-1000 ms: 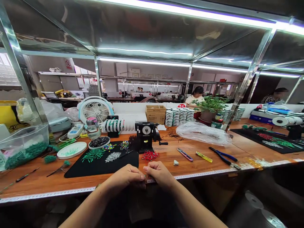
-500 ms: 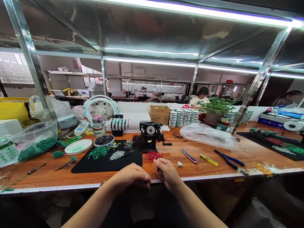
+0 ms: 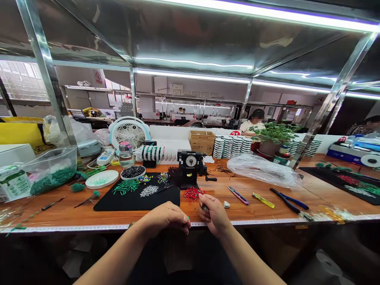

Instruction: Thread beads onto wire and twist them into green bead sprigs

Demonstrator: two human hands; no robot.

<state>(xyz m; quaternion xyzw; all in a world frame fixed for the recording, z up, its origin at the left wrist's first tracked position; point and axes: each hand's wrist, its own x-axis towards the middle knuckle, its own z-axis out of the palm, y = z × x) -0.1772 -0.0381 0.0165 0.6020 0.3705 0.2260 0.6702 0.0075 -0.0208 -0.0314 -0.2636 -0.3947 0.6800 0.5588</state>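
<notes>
My left hand (image 3: 173,217) is closed in a pinch over the table's front edge, with a tiny green bit at its fingertips. Just right of it, my right hand (image 3: 212,211) has its fingers curled together, and something small and greenish shows between them, too small to name. Beyond the right fingertips lies a pile of red pieces (image 3: 192,193). Behind that pile stands a black device with a dial and crank (image 3: 190,168). To the left, a black mat (image 3: 130,204) bears green tubes (image 3: 126,187), silvery bits (image 3: 149,191) and coloured beads (image 3: 162,177).
Right of my hands lie a white lump (image 3: 227,204), scissors-like snips (image 3: 238,195), a yellow tool (image 3: 263,200) and pliers (image 3: 285,200). A fan (image 3: 130,134), white spools (image 3: 219,147) and coiled clear plastic (image 3: 264,170) stand behind. A person (image 3: 252,123) sits beyond.
The camera view has shifted slightly, so the table things appear a little further right. My right hand has moved slightly from my left hand; both remain closed.
</notes>
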